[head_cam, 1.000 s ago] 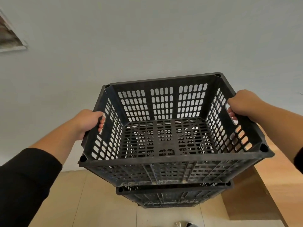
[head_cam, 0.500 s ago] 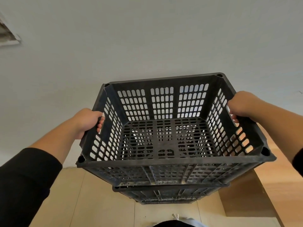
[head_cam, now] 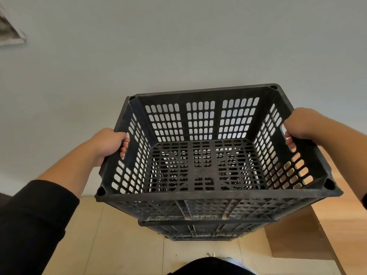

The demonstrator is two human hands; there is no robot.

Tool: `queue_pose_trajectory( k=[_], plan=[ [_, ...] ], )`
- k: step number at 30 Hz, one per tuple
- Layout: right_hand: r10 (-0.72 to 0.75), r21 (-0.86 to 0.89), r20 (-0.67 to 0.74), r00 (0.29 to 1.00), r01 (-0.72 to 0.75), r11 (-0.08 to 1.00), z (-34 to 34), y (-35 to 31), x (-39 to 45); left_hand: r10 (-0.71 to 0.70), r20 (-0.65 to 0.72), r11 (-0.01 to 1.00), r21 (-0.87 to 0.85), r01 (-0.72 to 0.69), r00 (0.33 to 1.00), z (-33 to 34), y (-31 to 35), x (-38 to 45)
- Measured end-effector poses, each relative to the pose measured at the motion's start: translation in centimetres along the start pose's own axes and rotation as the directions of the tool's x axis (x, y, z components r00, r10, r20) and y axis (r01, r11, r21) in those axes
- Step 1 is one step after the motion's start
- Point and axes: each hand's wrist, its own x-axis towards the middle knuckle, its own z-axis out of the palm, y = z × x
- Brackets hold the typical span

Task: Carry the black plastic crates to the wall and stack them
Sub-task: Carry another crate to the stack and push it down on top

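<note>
The fingers (head_cam: 124, 148) of the left hand (head_cam: 108, 142) curl through the handle slot in the left wall of the top crate (head_cam: 210, 155), their tips showing inside the opening. On the far side of that crate, the right hand (head_cam: 299, 124) grips the matching slot in the right wall, its fingers wrapped round the rim there. Both hands are closed firmly on the crate, and black sleeves (head_cam: 33, 219) cover the forearms behind them.

The top crate is black, slotted on every wall and across its floor, open side up and empty. Directly beneath it sits a lower crate (head_cam: 206, 231) of the same kind; whether the two touch or a gap remains cannot be told. Behind the top crate rises a pale wall (head_cam: 178, 46), close to its back rim. Below the crates lies a tiled floor (head_cam: 111, 245), and to the right of the top crate a wooden surface (head_cam: 349, 215) runs along.
</note>
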Motion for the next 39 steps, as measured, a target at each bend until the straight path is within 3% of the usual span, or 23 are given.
queue_pose_trajectory(
  k=[4, 8, 13, 19, 27, 34, 39],
  plan=[
    [-0.002, 0.013, -0.040, 0.999, 0.003, 1.000, 0.7, 0.7, -0.6, -0.013, 0.039, 1.000, -0.002, 0.013, 0.999, -0.5, 0.2, 0.3],
    [0.034, 0.004, 0.081, 0.996, -0.035, 0.999, 0.7, 0.3, -1.5, 0.041, -0.003, 0.999, 0.026, -0.041, 0.999, -0.4, -0.6, 0.6],
    [0.004, 0.016, -0.028, 1.000, -0.004, 1.000, 0.9, 0.5, -1.4, 0.084, -0.090, 0.994, 0.074, -0.078, 0.992, 0.3, -1.5, 0.8],
    [0.008, 0.024, -0.056, 0.998, -0.006, 1.000, 1.2, 1.3, -1.8, 0.068, -0.009, 0.994, 0.083, -0.067, 0.998, -0.4, -0.4, 0.3],
    [-0.046, -0.082, -0.130, 0.990, 0.035, 0.996, 0.9, 0.5, -2.1, 0.162, -0.148, 0.982, 0.125, -0.144, 0.976, 0.7, -1.5, -0.7],
    [-0.042, -0.040, -0.113, 0.993, 0.038, 0.999, 1.5, 0.8, -2.6, 0.097, -0.044, 0.992, 0.087, -0.093, 0.994, -0.5, 0.0, -0.1],
    [-0.017, -0.104, -0.081, 0.997, 0.008, 0.995, 1.7, 0.5, -3.2, 0.086, -0.036, 0.996, 0.036, -0.085, 0.996, -0.9, -1.1, -0.2]
  ],
)
